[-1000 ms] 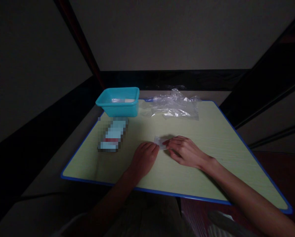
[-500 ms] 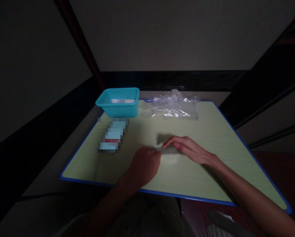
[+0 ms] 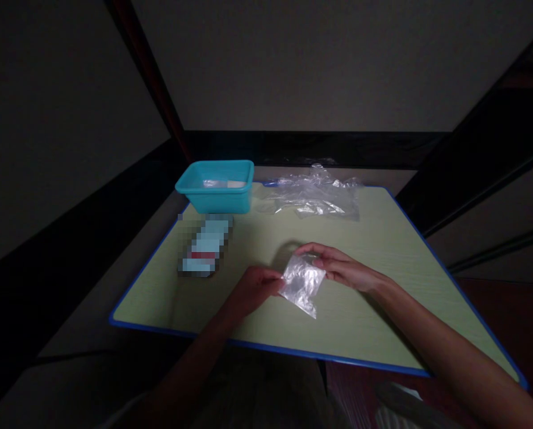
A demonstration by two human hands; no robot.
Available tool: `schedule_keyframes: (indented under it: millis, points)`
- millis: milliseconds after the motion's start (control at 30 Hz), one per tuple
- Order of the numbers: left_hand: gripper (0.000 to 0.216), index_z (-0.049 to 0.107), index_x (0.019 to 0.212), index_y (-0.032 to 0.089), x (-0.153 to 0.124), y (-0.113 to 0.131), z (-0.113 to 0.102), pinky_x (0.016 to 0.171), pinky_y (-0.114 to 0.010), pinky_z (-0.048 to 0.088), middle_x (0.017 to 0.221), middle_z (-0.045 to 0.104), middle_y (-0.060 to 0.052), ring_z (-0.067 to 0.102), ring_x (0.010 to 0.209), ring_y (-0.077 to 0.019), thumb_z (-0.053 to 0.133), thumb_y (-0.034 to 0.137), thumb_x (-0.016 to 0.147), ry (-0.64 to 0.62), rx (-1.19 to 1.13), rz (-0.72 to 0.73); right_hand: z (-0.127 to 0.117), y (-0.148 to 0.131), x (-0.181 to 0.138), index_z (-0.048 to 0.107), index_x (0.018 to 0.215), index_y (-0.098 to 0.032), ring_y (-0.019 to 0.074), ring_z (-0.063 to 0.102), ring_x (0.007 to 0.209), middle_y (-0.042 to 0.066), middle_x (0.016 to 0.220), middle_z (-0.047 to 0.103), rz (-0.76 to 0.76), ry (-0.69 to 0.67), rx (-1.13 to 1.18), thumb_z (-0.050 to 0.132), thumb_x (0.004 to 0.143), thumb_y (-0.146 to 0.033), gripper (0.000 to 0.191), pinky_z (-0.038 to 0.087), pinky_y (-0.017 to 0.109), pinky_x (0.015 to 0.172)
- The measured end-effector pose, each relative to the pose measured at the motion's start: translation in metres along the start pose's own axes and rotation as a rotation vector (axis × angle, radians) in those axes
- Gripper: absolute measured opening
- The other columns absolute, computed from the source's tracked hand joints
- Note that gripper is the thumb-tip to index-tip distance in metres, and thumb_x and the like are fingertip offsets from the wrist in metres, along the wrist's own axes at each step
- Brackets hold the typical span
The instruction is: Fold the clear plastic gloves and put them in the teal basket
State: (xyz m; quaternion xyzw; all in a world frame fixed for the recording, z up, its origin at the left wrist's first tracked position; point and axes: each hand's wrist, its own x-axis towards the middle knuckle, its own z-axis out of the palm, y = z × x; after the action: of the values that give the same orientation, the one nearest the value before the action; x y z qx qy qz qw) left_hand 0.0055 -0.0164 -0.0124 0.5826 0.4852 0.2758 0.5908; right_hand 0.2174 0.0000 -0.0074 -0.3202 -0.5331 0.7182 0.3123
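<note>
While pinching the clear plastic bag (image 3: 302, 285) at its upper edges with fingertips of left hand (image 3: 252, 289) and right hand (image 3: 346, 271), looks featherlight, limp, slippery.

i saw open table (image 3: 395, 298) right of my right hand (image 3: 343, 269) and along the near edge. my left hand (image 3: 253, 288) and the right, pinching a small bag (image 3: 302, 285), filled the middle. a tub (image 3: 215, 192) and a plastic heap (image 3: 313, 196) blocked the far side, a flat pack (image 3: 203, 245) the left.
</note>
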Motion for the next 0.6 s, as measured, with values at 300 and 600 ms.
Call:
schedule_keyframes:
  millis: [300,600]
  points:
    - [0.019,0.068,0.062,0.015,-0.008,0.0,0.009,0.064,-0.026,0.044,0.059,0.064,0.002,0.059,0.063,-0.0164,0.065,0.033,0.056,0.302,-0.297,-0.066,0.014,0.01,0.007,0.024,0.131,-0.031,0.0092,0.056,0.066,-0.005,0.075,0.058,-0.18,0.149,0.093,0.07,0.072,-0.024,0.075,0.049,0.023,0.062]
    - [0.021,0.067,0.062,0.014,-0.009,-0.001,0.014,0.053,-0.023,0.039,0.056,0.06,0.002,0.054,0.056,-0.0142,0.065,0.035,0.059,0.379,-0.291,-0.035,0.026,0.014,0.007,0.056,0.111,-0.024,0.0119,0.058,0.081,0.003,0.103,0.06,-0.302,0.144,-0.112,0.071,0.069,-0.021,0.045,0.049,0.024,0.066]
